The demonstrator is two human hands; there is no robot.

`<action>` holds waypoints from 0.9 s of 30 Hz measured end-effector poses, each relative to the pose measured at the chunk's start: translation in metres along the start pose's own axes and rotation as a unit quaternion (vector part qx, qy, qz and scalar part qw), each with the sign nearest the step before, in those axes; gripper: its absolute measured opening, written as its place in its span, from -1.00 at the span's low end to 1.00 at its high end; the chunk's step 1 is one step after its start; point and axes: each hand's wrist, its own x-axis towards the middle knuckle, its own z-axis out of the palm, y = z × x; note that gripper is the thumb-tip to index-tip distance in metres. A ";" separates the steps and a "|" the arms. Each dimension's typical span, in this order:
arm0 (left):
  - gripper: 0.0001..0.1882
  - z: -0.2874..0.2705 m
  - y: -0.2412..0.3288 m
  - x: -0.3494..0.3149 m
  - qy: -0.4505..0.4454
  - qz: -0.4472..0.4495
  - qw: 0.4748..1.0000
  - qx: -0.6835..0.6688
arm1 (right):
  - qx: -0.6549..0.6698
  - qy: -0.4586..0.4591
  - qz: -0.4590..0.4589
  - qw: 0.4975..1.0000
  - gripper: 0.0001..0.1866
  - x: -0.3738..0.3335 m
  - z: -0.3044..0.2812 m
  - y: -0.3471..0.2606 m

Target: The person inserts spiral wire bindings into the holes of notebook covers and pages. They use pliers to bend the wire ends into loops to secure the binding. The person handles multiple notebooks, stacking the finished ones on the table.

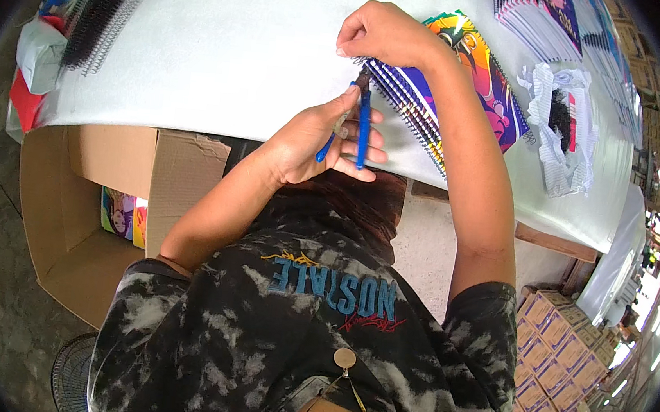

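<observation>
My left hand (312, 138) holds pliers with blue handles (363, 126). The handles are spread apart, and their dark jaws meet the top corner of a stack of spiral-bound notebooks (478, 85). The notebooks have colourful covers in purple, yellow and pink, with wire coils (412, 115) along their near left edge. Over that same corner bends my right hand (388, 34), its thumb and fingers pinched together by the coil end. What lies between those fingertips is too small to make out.
Loose black coils (115, 11) lie at the table's far left, near a white bag (41, 55). More notebooks (538, 24) are stacked far right, above a white plastic bag holding black bits (560, 128). An open cardboard box (75, 246) stands below the table's left edge.
</observation>
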 end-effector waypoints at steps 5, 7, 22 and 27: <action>-0.34 -0.001 -0.001 0.003 -0.031 0.012 0.999 0.011 | 0.014 -0.002 0.000 1.000 -0.76 0.001 0.001 0.001; -0.34 0.001 -0.001 -0.002 -0.023 0.002 1.000 0.004 | 0.024 -0.001 0.004 1.000 -0.76 0.000 0.001 0.003; -0.53 0.000 0.013 -0.004 0.013 -0.030 0.999 -0.021 | -0.081 0.016 -0.028 0.996 -0.77 -0.003 0.010 0.007; -0.51 0.001 0.003 -0.007 0.023 -0.011 0.998 0.057 | -0.029 0.064 -0.037 0.997 -0.73 -0.005 0.007 0.008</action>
